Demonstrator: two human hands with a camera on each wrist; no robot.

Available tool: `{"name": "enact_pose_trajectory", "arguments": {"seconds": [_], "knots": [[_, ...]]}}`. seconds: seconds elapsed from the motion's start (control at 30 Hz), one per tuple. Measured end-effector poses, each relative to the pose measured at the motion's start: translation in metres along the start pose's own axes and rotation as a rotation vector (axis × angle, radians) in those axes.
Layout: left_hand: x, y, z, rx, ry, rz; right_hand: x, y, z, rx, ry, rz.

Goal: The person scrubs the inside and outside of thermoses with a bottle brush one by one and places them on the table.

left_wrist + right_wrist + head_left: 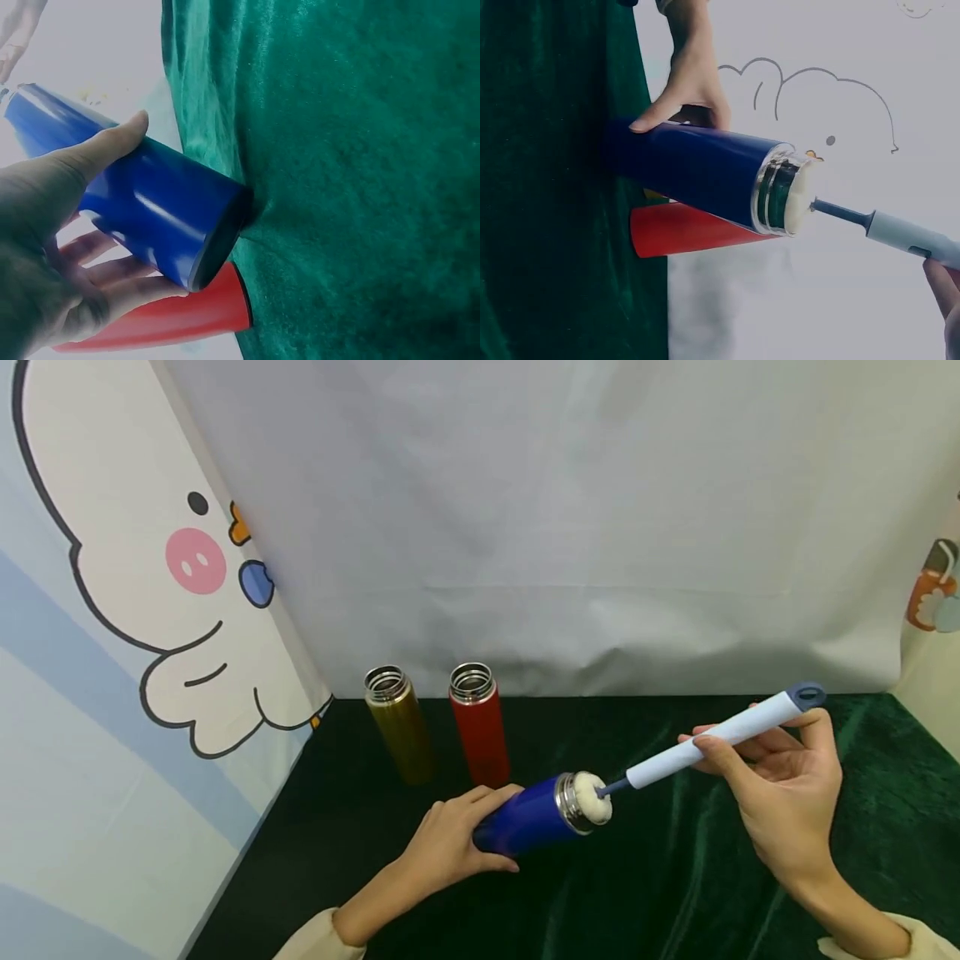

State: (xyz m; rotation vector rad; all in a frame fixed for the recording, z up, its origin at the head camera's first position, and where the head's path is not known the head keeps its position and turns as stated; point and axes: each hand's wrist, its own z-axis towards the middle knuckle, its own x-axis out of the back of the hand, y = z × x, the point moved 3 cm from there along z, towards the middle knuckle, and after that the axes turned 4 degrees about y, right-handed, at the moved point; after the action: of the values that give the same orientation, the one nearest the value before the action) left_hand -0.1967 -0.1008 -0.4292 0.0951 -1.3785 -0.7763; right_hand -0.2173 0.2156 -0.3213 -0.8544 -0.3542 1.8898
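Observation:
My left hand [450, 839] grips a blue metal bottle [525, 820] around its body and holds it tilted, with the open steel mouth towards the right. The fingers are wrapped on one side and the thumb on the other, as the left wrist view shows. A bottle brush has its cream sponge head [592, 798] at that mouth. Part of the sponge bulges out over the rim; how deep the rest sits is hidden. My right hand [791, 789] pinches the brush's pale blue handle [708, 745] between thumb and fingers. The handle slants up to the right, ending in a dark loop.
Behind the blue bottle, a gold bottle [401, 731] and a red bottle [480, 727] stand upright without lids. A dark green velvety cloth [637, 893] covers the table. A pale grey sheet [562, 527] hangs at the back, with a cartoon-printed cloth [112, 760] at the left.

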Motion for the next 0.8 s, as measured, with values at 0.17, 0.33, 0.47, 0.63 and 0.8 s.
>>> {"name": "enact_pose_trajectory", "arguments": {"seconds": [0.17, 0.33, 0.47, 0.63, 0.8], "knots": [[0.0, 0.002, 0.001, -0.003, -0.015, -0.006, -0.005, 0.006, -0.01, -0.031, -0.043, -0.12], [-0.002, 0.004, 0.003, -0.007, -0.045, 0.03, -0.01, 0.029, -0.038, -0.185, -0.208, -0.329], [-0.004, 0.004, 0.003, -0.004, -0.056, 0.036, -0.013, 0.047, -0.053, -0.18, -0.359, -0.281], [-0.003, 0.002, 0.001, 0.001, -0.027, 0.019, -0.01, 0.041, -0.034, -0.089, -0.313, -0.091], [-0.001, 0.0, -0.003, -0.002, -0.012, 0.041, 0.0, 0.03, -0.016, -0.099, -0.224, 0.039]]}}
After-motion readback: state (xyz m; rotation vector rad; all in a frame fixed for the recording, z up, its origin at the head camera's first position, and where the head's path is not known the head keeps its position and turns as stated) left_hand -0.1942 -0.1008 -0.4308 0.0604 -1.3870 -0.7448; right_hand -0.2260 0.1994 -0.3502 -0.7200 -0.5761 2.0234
